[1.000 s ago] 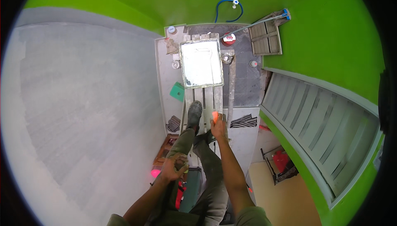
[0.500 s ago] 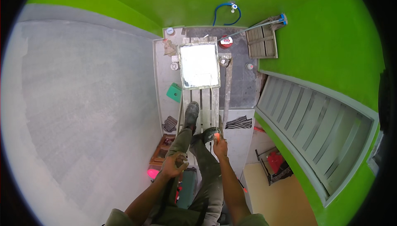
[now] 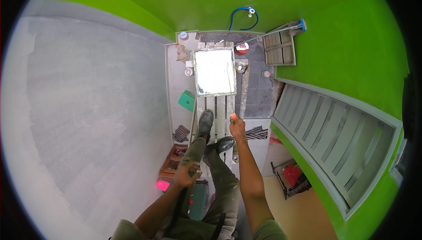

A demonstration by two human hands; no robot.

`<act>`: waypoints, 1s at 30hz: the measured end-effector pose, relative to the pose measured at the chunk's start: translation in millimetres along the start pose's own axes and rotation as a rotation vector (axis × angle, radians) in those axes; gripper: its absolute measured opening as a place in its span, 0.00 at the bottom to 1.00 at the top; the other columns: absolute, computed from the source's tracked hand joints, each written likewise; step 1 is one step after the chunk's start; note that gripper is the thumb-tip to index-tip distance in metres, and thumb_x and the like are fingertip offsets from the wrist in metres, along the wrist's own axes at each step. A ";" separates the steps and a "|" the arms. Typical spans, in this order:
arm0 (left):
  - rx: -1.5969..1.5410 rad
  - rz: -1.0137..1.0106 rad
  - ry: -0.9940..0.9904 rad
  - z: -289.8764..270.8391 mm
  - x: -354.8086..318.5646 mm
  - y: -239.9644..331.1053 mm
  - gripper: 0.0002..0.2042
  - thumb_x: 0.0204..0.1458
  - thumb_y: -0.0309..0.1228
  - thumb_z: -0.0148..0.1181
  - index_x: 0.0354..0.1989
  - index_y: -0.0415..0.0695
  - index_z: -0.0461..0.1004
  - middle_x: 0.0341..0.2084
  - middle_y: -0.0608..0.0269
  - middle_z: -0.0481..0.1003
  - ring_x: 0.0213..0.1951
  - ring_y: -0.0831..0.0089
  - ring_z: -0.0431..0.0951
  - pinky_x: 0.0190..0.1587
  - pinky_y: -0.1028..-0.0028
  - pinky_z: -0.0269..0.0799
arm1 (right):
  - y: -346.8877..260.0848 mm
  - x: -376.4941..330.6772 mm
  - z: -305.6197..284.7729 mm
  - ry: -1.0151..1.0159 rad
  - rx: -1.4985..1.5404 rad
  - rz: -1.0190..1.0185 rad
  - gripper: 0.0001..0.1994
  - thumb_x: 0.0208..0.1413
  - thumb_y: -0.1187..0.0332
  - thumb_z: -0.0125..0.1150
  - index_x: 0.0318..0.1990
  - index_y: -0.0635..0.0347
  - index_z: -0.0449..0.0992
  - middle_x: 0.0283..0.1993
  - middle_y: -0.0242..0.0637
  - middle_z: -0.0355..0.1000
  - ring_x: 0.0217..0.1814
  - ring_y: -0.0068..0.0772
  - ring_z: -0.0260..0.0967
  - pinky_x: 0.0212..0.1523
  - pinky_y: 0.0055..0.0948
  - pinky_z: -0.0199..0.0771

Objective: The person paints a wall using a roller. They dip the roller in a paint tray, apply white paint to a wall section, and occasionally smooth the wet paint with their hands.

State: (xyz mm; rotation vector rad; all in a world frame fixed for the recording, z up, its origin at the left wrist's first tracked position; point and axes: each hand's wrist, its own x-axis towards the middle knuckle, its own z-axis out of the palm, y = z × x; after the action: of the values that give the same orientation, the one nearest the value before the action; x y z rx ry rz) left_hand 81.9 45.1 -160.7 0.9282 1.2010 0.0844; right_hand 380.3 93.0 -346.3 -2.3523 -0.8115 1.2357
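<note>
My right hand [image 3: 238, 128] is closed around an orange-handled tool [image 3: 233, 116]; its working end cannot be made out. The hand reaches out over the right edge of a pale slatted wooden bench [image 3: 214, 145], on which my dark shoes rest. My left hand [image 3: 187, 175] is near my left thigh, fingers loosely bent and apart, with nothing visible in it. Beyond my feet, a square tray-like thing [image 3: 215, 72] with a stained rim lies on the bench. Its surface is glaring white, so its contents are unclear.
A grey-white wall [image 3: 96, 108] rises on the left. Near the bench are a green stool [image 3: 187, 101], a red tub [image 3: 241, 48] and a striped cloth [image 3: 256, 133]. A wooden crate [image 3: 280, 49] with a pole leans right. A slatted white door [image 3: 338, 139] stands right.
My right hand has moved forward with the orange-handled tool, away from beside my right shoe. My left hand has shifted only slightly. The view has tilted a little.
</note>
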 end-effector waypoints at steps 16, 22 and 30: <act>-0.001 -0.002 -0.008 -10.5 -3.8 -4.7 0.20 0.49 0.27 0.68 0.49 0.34 0.71 0.33 0.55 0.80 0.30 0.75 0.82 0.32 0.76 0.74 | 48.0 -148.1 -7.5 -0.052 -0.165 0.154 0.18 0.63 0.58 0.54 0.48 0.65 0.76 0.43 0.64 0.75 0.47 0.68 0.73 0.48 0.55 0.73; -0.014 0.086 -0.012 -0.6 0.2 -13.3 0.20 0.49 0.28 0.69 0.49 0.34 0.71 0.33 0.55 0.80 0.31 0.74 0.82 0.32 0.76 0.75 | 22.5 -73.2 -8.2 -0.010 -0.168 0.091 0.17 0.63 0.60 0.53 0.47 0.65 0.76 0.43 0.62 0.76 0.48 0.67 0.73 0.47 0.56 0.73; 0.005 0.032 0.020 -1.3 -6.1 -11.7 0.20 0.48 0.28 0.70 0.48 0.34 0.72 0.34 0.55 0.80 0.32 0.74 0.82 0.34 0.75 0.75 | 7.7 -112.2 -49.1 -0.090 -0.224 0.086 0.18 0.65 0.57 0.51 0.47 0.66 0.77 0.44 0.62 0.76 0.49 0.67 0.72 0.50 0.56 0.72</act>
State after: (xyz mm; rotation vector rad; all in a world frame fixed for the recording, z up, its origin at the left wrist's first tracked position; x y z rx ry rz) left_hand 73.6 35.2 -163.8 0.9530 1.2058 0.1170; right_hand 372.9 13.3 -253.3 -2.5471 -0.9294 1.3579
